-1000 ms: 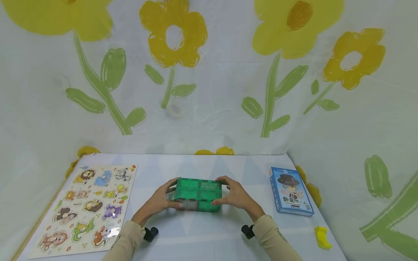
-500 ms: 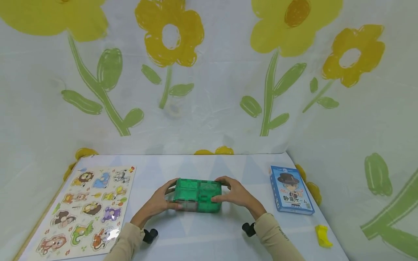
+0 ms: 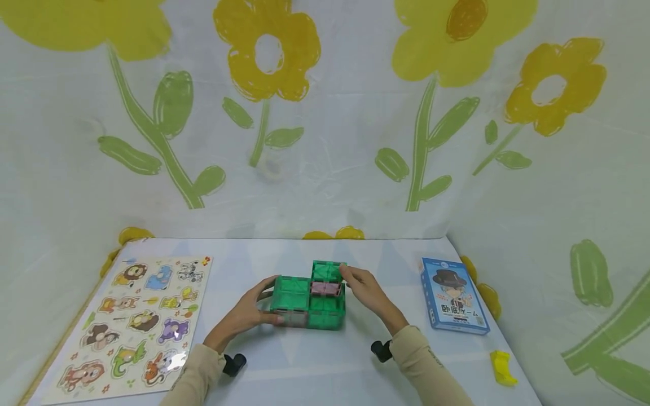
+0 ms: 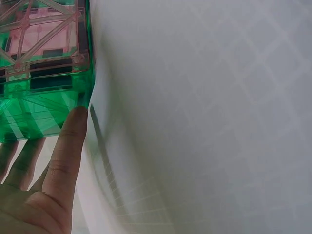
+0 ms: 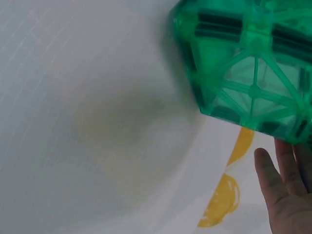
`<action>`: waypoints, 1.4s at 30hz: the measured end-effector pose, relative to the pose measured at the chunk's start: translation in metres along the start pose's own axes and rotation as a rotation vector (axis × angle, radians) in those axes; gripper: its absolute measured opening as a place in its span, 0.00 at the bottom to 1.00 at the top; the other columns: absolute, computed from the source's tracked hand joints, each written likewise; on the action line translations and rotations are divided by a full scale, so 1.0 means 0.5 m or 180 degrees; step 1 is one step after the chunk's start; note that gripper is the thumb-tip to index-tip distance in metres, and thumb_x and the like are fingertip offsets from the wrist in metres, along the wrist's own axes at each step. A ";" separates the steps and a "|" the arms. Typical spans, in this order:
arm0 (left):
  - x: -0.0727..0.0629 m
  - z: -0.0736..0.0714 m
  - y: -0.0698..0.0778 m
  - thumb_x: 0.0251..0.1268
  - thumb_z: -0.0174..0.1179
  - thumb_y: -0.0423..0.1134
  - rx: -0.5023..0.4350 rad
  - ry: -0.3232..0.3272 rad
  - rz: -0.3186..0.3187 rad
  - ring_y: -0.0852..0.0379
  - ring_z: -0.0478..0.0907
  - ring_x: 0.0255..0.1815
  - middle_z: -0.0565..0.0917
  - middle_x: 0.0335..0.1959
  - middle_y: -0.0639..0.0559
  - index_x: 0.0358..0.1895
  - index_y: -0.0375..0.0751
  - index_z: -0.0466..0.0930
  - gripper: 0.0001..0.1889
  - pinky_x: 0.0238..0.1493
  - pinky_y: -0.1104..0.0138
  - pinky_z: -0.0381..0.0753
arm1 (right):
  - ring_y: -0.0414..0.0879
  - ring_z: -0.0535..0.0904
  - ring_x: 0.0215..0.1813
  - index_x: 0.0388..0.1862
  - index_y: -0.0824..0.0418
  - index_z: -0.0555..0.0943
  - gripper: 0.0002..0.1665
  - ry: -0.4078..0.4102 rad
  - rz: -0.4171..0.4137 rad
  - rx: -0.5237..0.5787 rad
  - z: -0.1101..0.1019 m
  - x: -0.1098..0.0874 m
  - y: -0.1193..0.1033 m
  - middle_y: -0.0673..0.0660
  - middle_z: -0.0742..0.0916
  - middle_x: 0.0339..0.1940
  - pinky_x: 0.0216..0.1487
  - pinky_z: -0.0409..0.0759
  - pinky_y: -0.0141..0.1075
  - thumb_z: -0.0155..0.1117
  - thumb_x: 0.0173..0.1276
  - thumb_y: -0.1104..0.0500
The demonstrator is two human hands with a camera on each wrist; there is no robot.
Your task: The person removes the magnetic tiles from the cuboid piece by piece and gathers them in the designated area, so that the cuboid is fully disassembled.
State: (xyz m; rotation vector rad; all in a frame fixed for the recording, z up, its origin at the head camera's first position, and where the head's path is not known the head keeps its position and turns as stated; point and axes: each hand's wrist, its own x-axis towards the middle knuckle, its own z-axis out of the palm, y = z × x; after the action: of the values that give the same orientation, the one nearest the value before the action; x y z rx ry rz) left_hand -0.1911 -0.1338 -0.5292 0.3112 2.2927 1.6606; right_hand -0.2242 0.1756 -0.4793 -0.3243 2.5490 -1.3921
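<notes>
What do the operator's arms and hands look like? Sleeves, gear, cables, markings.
Left hand and right hand bare, no gloves. Long beige sleeves: left sleeve, right sleeve. Small dark marking on the right one, too small to read. Stubby black device at each wrist: left device, right device. No cables visible.

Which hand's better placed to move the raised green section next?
Likely right: the right hand touches the raised green section; the left hand grips the green block at its left side.

An animal board (image 3: 126, 336) lies left, a blue box (image 3: 453, 296) and yellow piece (image 3: 503, 369) right.
</notes>
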 end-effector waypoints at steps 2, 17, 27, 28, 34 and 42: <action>0.000 0.001 0.001 0.47 0.79 0.39 0.0062 0.0006 0.0020 0.25 0.57 0.77 0.59 0.79 0.34 0.79 0.45 0.56 0.54 0.68 0.37 0.72 | 0.58 0.77 0.69 0.61 0.60 0.81 0.29 0.0037 -0.0042 0.0020 0.007 0.005 0.002 0.60 0.85 0.61 0.69 0.75 0.58 0.50 0.79 0.40; 0.006 0.006 0.008 0.48 0.79 0.44 0.0204 0.0004 0.0024 0.28 0.58 0.78 0.60 0.79 0.36 0.79 0.49 0.54 0.55 0.71 0.33 0.65 | 0.57 0.82 0.64 0.51 0.55 0.86 0.13 0.0130 -0.0243 0.0024 0.030 0.015 0.016 0.55 0.90 0.52 0.65 0.80 0.54 0.65 0.72 0.52; 0.009 0.008 0.007 0.48 0.79 0.44 0.0240 -0.0013 -0.0011 0.27 0.57 0.78 0.58 0.79 0.36 0.79 0.48 0.54 0.55 0.70 0.34 0.66 | 0.55 0.83 0.63 0.49 0.55 0.87 0.12 0.0178 -0.0207 0.0022 0.031 0.016 0.014 0.54 0.91 0.50 0.67 0.79 0.55 0.65 0.72 0.54; 0.009 0.008 0.007 0.49 0.79 0.45 0.0250 -0.0016 -0.0022 0.28 0.57 0.78 0.58 0.80 0.36 0.79 0.49 0.54 0.55 0.70 0.34 0.66 | 0.55 0.83 0.63 0.49 0.56 0.87 0.12 0.0191 -0.0212 0.0031 0.032 0.016 0.013 0.55 0.91 0.50 0.67 0.79 0.55 0.65 0.72 0.54; 0.006 0.008 0.003 0.49 0.79 0.47 0.0242 -0.0003 -0.0130 0.29 0.56 0.79 0.57 0.81 0.38 0.80 0.51 0.53 0.55 0.72 0.34 0.64 | 0.50 0.86 0.55 0.46 0.57 0.88 0.11 0.0304 -0.0217 -0.0010 0.039 0.018 0.008 0.55 0.92 0.46 0.60 0.84 0.50 0.65 0.72 0.54; 0.004 0.010 0.005 0.47 0.79 0.47 0.0260 0.0015 -0.0050 0.28 0.58 0.78 0.59 0.80 0.38 0.78 0.50 0.56 0.54 0.69 0.35 0.67 | 0.47 0.87 0.41 0.42 0.61 0.86 0.13 0.0539 -0.0057 0.0016 0.038 0.028 0.006 0.59 0.92 0.41 0.43 0.87 0.39 0.62 0.74 0.53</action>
State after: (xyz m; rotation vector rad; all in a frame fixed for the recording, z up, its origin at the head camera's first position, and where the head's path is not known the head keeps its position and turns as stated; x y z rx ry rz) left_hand -0.1913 -0.1278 -0.5288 0.3068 2.3645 1.5646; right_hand -0.2323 0.1582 -0.4932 -0.2383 2.6821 -1.4914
